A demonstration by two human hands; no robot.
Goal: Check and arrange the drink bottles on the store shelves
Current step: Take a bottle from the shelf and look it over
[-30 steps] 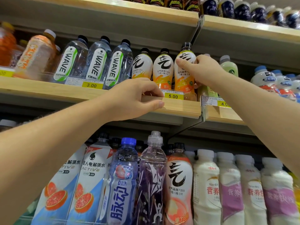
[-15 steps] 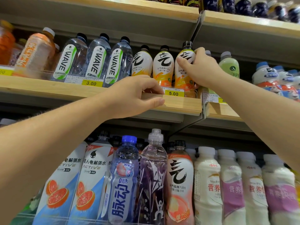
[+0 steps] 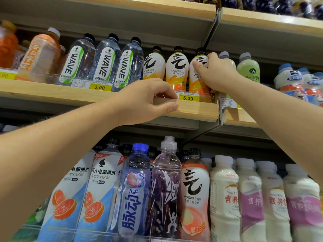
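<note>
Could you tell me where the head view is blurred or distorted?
Head view: sharp in the middle, where the 5.00 tag reads clearly; soft at the edges, as on the orange bottle at left; the wide lens bows the shelf edge.

1. My right hand (image 3: pixel 216 74) wraps the orange-labelled bottle (image 3: pixel 196 84), covering part of its label; the fingers behind it are hidden.
2. My left hand (image 3: pixel 143 100), curled over the shelf edge (image 3: pixel 195 110), hides the base of a neighbouring bottle (image 3: pixel 153 67).
3. The top-shelf bottles (image 3: pixel 262 2) are cropped by the upper edge.
4. The white price tag (image 3: pixel 226 102) has print too small to read.
5. The far-left orange bottle (image 3: pixel 7 44) is blurred.
</note>
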